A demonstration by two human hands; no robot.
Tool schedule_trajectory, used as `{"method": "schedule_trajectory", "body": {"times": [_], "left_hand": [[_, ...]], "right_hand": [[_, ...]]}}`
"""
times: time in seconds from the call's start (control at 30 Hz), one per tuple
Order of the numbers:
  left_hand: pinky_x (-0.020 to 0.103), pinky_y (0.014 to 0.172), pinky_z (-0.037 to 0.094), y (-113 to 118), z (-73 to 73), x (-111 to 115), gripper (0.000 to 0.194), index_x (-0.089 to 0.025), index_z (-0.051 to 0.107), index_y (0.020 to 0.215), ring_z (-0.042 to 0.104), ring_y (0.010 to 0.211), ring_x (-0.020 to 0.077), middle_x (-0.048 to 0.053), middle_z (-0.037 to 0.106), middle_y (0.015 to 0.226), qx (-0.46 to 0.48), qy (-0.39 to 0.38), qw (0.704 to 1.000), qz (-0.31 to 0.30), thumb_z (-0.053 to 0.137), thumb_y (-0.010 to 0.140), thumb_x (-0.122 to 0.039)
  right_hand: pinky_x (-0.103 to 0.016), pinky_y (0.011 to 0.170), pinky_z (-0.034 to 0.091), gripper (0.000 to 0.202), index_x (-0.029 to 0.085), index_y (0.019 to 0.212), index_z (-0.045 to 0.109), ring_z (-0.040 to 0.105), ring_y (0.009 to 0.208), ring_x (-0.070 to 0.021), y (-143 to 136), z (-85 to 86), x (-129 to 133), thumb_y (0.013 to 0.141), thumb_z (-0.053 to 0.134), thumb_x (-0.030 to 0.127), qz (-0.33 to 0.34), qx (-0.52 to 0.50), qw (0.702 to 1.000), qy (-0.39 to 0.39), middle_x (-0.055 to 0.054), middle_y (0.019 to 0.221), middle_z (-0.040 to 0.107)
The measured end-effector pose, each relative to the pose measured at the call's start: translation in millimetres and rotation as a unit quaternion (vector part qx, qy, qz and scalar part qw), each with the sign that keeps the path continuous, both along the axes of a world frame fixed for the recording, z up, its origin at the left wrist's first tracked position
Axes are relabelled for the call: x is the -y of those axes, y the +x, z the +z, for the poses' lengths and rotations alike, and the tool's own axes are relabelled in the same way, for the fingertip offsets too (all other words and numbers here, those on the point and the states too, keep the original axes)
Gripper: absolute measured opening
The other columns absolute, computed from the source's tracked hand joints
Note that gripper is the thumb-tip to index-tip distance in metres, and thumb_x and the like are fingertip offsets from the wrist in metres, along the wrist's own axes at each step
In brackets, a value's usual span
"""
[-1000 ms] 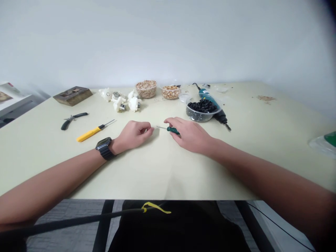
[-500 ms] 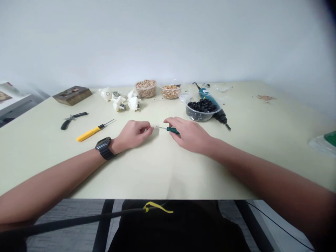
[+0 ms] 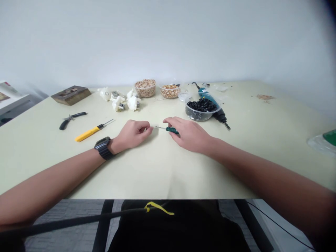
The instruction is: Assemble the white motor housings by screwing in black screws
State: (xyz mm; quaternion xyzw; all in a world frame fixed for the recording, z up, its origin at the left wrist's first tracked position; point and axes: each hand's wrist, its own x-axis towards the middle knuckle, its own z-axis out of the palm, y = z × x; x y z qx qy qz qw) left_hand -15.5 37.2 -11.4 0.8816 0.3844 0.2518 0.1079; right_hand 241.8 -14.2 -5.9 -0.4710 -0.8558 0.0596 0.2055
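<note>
My right hand [image 3: 193,134] is closed around the green handle of a small screwdriver [image 3: 172,130]. The thin shaft points left, and its tip stops just short of my left fingertips. Resting on the table, my left hand [image 3: 135,133] has curled fingers with thumb and forefinger pinched together; whatever they may hold is hidden or too small to name. A dark watch [image 3: 104,147] is on my left wrist. Left of that hand lies a yellow-handled screwdriver [image 3: 88,134], with black-handled pliers [image 3: 72,120] farther left.
Behind my hands stand tubs of tan pellets [image 3: 145,88], amber pieces [image 3: 170,91] and black pieces [image 3: 201,108]. A teal rotary tool [image 3: 222,115] lies beside the black pieces. Several white plug-like parts [image 3: 133,103] and a wooden block [image 3: 70,95] sit at back left.
My hands and the green screwdriver keep the same pose. The whole scene sits slightly farther left in view, most visibly at the left side.
</note>
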Motion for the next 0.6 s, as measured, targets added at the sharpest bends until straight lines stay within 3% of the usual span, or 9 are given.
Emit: {"method": "schedule_trajectory", "body": {"times": [0.6], "left_hand": [[0.024,0.054,0.029,-0.3,-0.8,-0.6,0.035,-0.015,0.057,0.066,0.032,0.052,0.0072,-0.006,0.041,0.053,0.001,-0.001,1.000,0.001,0.056,0.096,-0.033]], "right_hand": [[-0.035,0.089,0.051,0.040,0.023,0.139,0.058,0.069,0.109,-0.0262,-0.3,-0.1,0.1,0.100,0.052,0.018,0.000,0.001,1.000,0.002,-0.011,0.130,0.071]]}}
